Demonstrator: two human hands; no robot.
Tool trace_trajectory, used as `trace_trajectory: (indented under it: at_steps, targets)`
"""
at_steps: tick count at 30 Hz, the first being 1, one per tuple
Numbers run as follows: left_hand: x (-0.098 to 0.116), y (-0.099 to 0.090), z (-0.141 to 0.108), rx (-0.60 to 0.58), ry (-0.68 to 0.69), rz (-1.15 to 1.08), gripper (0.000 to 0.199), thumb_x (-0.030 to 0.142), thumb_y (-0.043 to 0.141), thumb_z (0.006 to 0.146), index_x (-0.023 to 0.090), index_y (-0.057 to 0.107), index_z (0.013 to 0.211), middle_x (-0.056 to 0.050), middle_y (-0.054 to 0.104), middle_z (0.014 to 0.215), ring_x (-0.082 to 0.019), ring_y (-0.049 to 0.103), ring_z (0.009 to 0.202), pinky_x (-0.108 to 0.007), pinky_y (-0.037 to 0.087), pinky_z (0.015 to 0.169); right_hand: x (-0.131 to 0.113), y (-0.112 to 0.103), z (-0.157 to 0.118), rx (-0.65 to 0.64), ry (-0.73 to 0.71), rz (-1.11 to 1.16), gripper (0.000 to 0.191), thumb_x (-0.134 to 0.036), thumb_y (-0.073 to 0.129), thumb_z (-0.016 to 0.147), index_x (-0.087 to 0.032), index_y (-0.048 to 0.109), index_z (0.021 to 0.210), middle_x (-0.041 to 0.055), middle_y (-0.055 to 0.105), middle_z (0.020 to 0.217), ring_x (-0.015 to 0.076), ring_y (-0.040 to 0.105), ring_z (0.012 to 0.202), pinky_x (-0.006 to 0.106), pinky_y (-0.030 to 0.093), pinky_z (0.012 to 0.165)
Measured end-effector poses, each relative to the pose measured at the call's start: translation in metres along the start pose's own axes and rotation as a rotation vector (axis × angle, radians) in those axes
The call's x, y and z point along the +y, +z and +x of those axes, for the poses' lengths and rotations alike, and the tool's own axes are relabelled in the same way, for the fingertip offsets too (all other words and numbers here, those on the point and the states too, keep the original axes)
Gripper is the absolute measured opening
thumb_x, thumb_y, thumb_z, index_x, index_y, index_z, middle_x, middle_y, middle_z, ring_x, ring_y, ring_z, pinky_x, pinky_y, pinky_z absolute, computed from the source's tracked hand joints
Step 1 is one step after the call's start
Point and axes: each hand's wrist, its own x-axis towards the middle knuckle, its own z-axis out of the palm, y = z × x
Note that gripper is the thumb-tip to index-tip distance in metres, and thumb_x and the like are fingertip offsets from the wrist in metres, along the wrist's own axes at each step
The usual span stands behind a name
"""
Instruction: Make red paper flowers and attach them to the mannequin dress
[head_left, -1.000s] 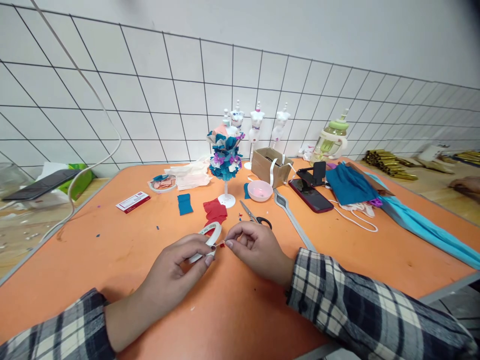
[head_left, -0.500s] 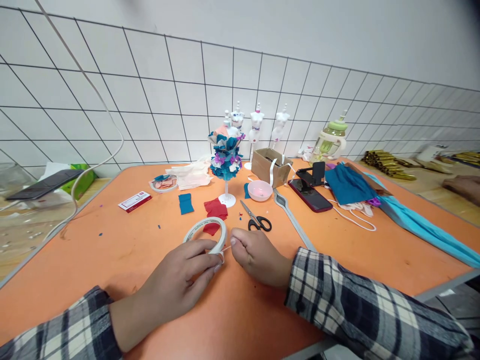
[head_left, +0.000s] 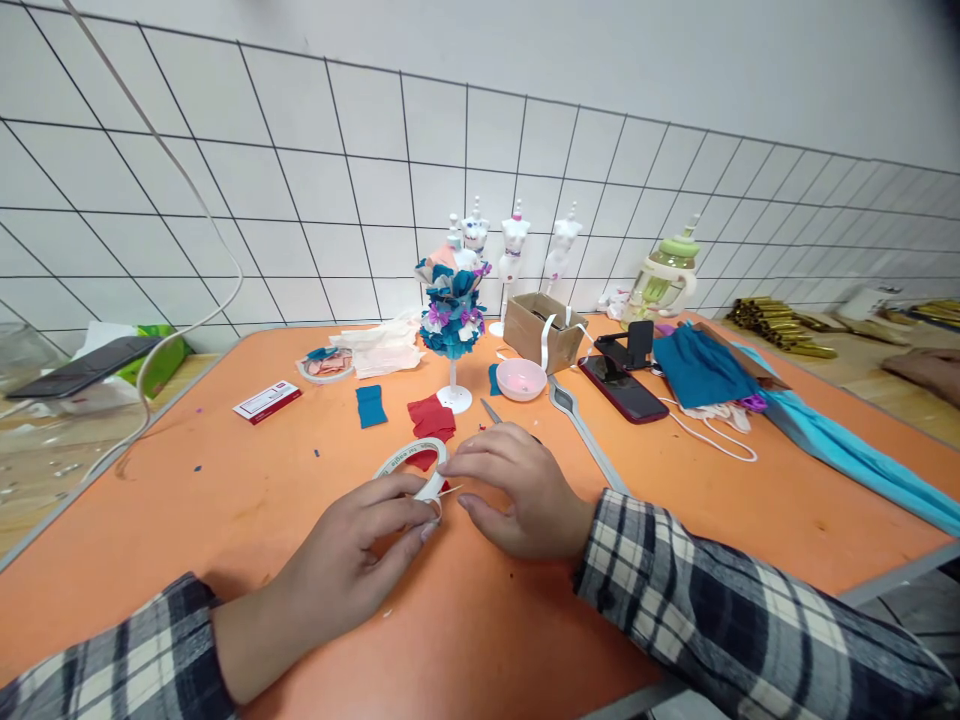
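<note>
My left hand (head_left: pixel 367 560) grips a roll of white tape (head_left: pixel 436 480), held tilted on its edge just above the table. A thin pale strip (head_left: pixel 451 491) sticks out from the roll near my left fingertips. My right hand (head_left: pixel 521 495) is open beside it, thumb and fingers apart, its fingertips close to the roll's right side; whether they touch I cannot tell. Behind that hand, scissors (head_left: pixel 490 411) are mostly hidden. Red crepe-like pieces (head_left: pixel 431 416) lie beyond the roll, at the base of a small dress form (head_left: pixel 453 325) covered in teal ruffles and purple and white flowers.
On the orange table (head_left: pixel 225 500) are a teal piece (head_left: pixel 370 406), a pink bowl (head_left: pixel 522 380), a cardboard box (head_left: pixel 536 330), a phone (head_left: pixel 622 390), and a red-and-white box (head_left: pixel 267 401). Teal cloth (head_left: pixel 705 365) and a bottle (head_left: pixel 664 275) stand right. White dress forms (head_left: pixel 514 245) are behind.
My right hand has gone from a closed pinch on the thin strip to open fingers, now over the scissors. The tape roll remains in my left hand.
</note>
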Motion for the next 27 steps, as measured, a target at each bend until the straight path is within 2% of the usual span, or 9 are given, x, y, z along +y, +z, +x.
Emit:
trace_trajectory:
  at_steps: [5,9,13,15,19,22,27]
  targets:
    - [0.006,-0.001,0.001,-0.031,0.034,-0.058,0.023,0.009,0.05,0.091,0.024,0.065,0.101,-0.002,0.069,0.103,-0.013,0.067,0.088,-0.021,0.053,0.077,0.004,0.003,-0.002,0.011,-0.19,-0.248,0.009,-0.025,0.061,0.093,-0.024,0.067,0.099,-0.0004,0.074,0.094,0.016,0.06,0.084,0.035,0.038,0.079]
    - [0.007,-0.001,0.002,-0.017,0.029,-0.003,0.022,0.009,0.051,0.091,0.024,0.064,0.102,-0.003,0.068,0.106,-0.014,0.067,0.094,-0.022,0.053,0.081,0.004,0.001,-0.003,0.059,-0.258,-0.325,0.013,-0.017,0.059,0.092,-0.026,0.067,0.094,-0.0046,0.075,0.085,0.0132,0.057,0.074,0.036,0.033,0.077]
    - [0.005,0.0,0.002,-0.01,0.01,-0.008,0.023,0.009,0.051,0.092,0.025,0.064,0.102,-0.002,0.069,0.107,-0.015,0.067,0.098,-0.023,0.053,0.083,0.001,-0.001,-0.001,0.015,-0.186,-0.346,0.023,-0.022,0.057,0.094,-0.025,0.064,0.117,0.0004,0.074,0.101,0.0158,0.058,0.083,0.035,0.033,0.078]
    - [0.004,0.0,0.0,-0.012,0.002,-0.022,0.023,0.01,0.052,0.092,0.025,0.065,0.103,-0.002,0.069,0.108,-0.014,0.067,0.098,-0.023,0.054,0.084,0.0,-0.001,-0.001,0.006,-0.204,-0.351,0.029,-0.02,0.056,0.095,-0.026,0.061,0.123,0.0008,0.073,0.107,0.0159,0.058,0.086,0.035,0.034,0.078]
    - [0.005,0.001,-0.002,-0.022,0.004,-0.015,0.022,0.011,0.053,0.092,0.024,0.065,0.103,-0.002,0.069,0.108,-0.014,0.067,0.096,-0.023,0.054,0.083,0.0,0.0,-0.003,0.034,-0.295,-0.364,0.021,-0.013,0.056,0.093,-0.027,0.067,0.102,-0.006,0.074,0.091,0.0134,0.055,0.077,0.036,0.031,0.079]
    - [0.006,0.001,0.0,-0.011,0.007,0.006,0.021,0.011,0.052,0.092,0.025,0.065,0.102,-0.002,0.069,0.107,-0.014,0.067,0.095,-0.023,0.054,0.081,-0.002,0.0,-0.003,0.049,-0.239,-0.371,0.014,-0.017,0.059,0.093,-0.027,0.068,0.097,-0.0066,0.074,0.087,0.0146,0.055,0.08,0.038,0.029,0.079]
    - [0.005,0.0,0.003,0.014,0.082,0.095,0.023,0.01,0.05,0.093,0.023,0.064,0.105,-0.006,0.067,0.111,-0.017,0.065,0.101,-0.026,0.054,0.082,-0.006,0.004,-0.002,0.03,-0.038,-0.227,0.008,-0.026,0.06,0.092,-0.023,0.068,0.091,-0.0019,0.073,0.085,0.0165,0.057,0.081,0.036,0.029,0.077]
